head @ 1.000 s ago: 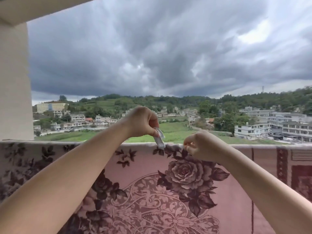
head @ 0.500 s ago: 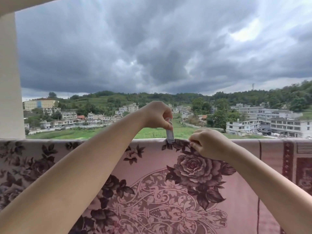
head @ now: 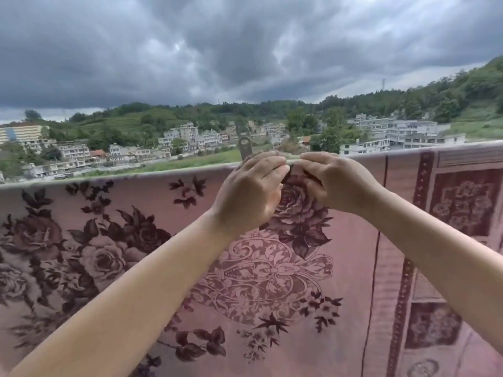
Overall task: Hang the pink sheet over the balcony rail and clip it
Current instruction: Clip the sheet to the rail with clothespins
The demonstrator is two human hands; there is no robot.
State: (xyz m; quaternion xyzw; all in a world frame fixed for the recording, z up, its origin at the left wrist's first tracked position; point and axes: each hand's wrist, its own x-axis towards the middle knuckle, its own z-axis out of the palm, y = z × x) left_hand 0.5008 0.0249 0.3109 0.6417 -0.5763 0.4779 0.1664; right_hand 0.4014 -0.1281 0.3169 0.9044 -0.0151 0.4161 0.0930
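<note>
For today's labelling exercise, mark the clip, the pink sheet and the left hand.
clip [head: 244, 144], head view, its upright metal body.
pink sheet [head: 351, 268], head view, plain pink area.
left hand [head: 249, 191], head view, back of the hand.

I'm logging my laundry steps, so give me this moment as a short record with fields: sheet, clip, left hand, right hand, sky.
sheet: pink sheet with dark floral print, draped over the balcony rail
clip: grey clip standing upright on the sheet's top edge, just above the left hand
left hand: left hand pinching the top edge
right hand: right hand pinching the same edge, fingertips nearly meeting the left's
sky: heavy dark clouds
</note>
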